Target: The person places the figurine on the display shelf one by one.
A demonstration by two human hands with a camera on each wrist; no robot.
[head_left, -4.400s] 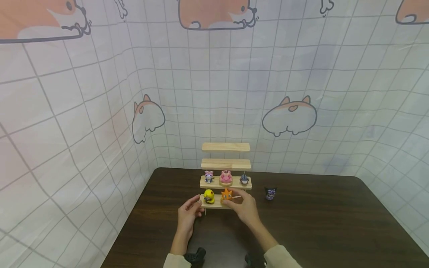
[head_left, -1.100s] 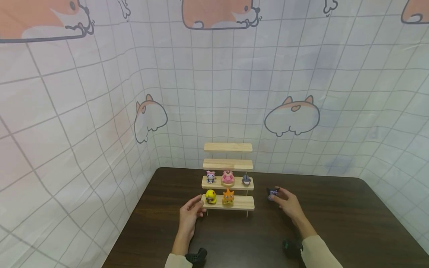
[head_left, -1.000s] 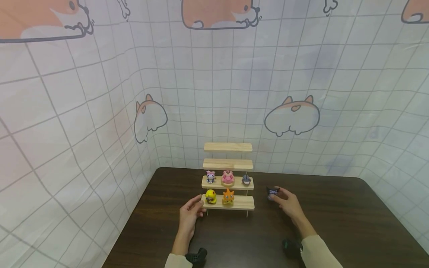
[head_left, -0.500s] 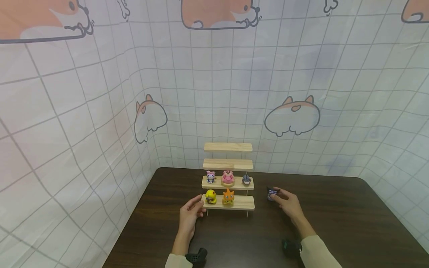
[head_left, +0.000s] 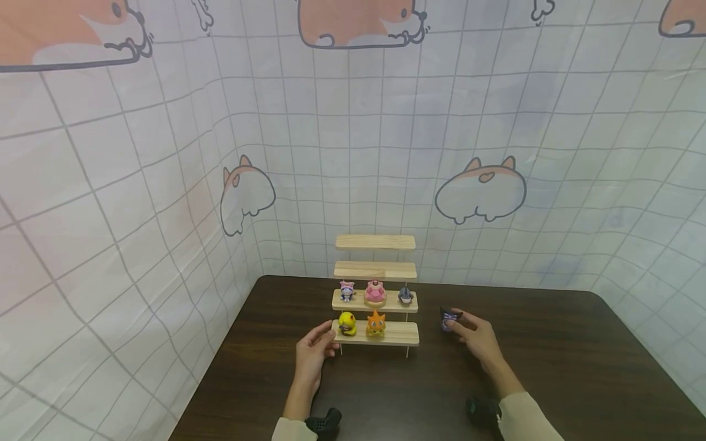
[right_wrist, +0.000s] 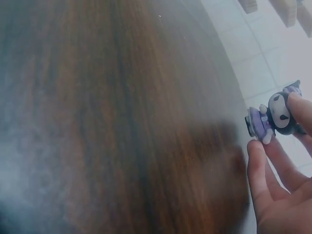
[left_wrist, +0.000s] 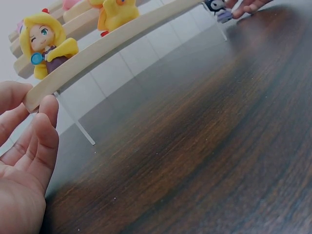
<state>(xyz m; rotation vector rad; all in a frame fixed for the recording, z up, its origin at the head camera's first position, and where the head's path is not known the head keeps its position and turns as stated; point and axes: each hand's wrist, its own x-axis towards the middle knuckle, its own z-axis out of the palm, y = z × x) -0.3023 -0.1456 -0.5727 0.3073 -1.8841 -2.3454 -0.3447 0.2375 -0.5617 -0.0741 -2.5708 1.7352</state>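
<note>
My left hand (head_left: 310,358) pinches the left end of the lowest shelf of a tiered wooden display stand (head_left: 401,334); the left wrist view shows thumb and fingers on the board's end. Off to the stand's right, my right hand (head_left: 478,339) holds a small black-and-purple figurine (right_wrist: 279,114) between thumb and fingers, its white face visible in the right wrist view. Whether its base touches the table cannot be told. On the lowest shelf stand a yellow-haired figurine (left_wrist: 44,41) and an orange spiky-headed figurine (head_left: 376,324).
One tier up are a pink-and-purple figurine (head_left: 346,291), a round pink figurine (head_left: 375,294) and a grey figurine (head_left: 405,296). Thin legs carry the stand on a dark wood table (head_left: 551,355). A white grid-patterned curtain (head_left: 353,184) encloses the back and sides.
Since the oldest frame my right hand has let go of the orange figurine, moved right and gripped the black-and-purple one. Over the last second it barely shifts; the left hand stays put.
</note>
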